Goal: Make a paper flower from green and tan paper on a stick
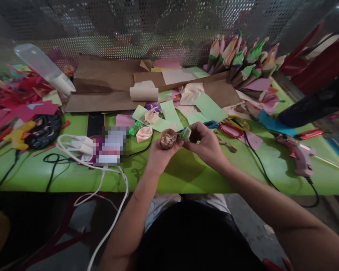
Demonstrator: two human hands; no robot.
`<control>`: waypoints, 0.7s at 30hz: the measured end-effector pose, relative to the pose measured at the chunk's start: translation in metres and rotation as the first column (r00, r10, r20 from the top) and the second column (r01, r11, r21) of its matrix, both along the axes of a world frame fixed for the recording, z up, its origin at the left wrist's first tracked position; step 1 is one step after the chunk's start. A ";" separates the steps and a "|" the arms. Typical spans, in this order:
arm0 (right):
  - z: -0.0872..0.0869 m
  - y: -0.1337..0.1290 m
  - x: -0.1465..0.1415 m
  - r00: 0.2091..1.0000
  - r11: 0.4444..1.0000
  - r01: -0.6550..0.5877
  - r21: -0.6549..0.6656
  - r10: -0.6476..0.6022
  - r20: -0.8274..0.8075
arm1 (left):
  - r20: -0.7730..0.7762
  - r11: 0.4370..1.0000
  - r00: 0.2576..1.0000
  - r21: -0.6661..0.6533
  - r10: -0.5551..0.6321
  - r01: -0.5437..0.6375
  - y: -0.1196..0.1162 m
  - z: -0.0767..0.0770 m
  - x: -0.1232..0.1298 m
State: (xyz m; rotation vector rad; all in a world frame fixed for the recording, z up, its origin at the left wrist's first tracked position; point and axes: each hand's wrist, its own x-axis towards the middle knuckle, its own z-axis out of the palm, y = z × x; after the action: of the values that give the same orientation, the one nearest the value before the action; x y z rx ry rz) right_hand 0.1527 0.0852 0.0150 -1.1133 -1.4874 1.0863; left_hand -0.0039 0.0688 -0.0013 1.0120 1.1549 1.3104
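My left hand (168, 150) is wrapped round a brown paper cone (168, 138), whose open round end faces me and shows pale crumpled filling. Close beside it, my right hand (202, 141) pinches a small folded piece of green paper (185, 134). The green paper is next to the cone's rim; whether they touch, I cannot tell. Behind my hands lie several loose green paper pieces (209, 107). To the left of the cone sit a pale pink paper flower (144, 134) and a cream paper flower (151, 114).
A pink glue gun (302, 152) lies at the right, near red-handled scissors (231, 130). Finished-looking paper cones (244, 56) are heaped at the back right. A phone (110, 146) with white cables lies left. Brown paper sheets (104, 82) and a tape roll (43, 130) are farther off.
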 end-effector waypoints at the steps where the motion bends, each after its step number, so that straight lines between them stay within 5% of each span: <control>1: 0.001 -0.001 0.000 0.999 1.000 0.011 0.023 -0.012 0.042 | -0.007 1.000 1.000 0.000 0.000 0.000 0.000 0.000 0.000; 9: 0.001 -0.006 -0.002 0.992 0.981 -0.024 0.192 0.000 0.123 | 0.084 0.997 0.996 -0.074 0.038 -0.032 0.000 -0.004 0.004; 15: 0.005 -0.004 0.004 0.964 0.969 -0.247 -0.024 0.243 -0.107 | 0.138 0.982 0.982 -0.154 0.130 -0.108 0.002 0.004 0.003; 21: -0.003 -0.001 0.004 0.974 0.985 -0.161 -0.066 0.149 -0.168 | 0.091 0.991 0.989 -0.074 0.119 -0.113 0.002 0.003 0.001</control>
State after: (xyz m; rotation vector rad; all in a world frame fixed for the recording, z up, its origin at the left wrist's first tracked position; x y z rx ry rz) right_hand 0.1571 0.0844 0.0116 -0.9490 -1.4300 1.3225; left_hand -0.0028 0.0708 0.0020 0.8342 1.1928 1.3859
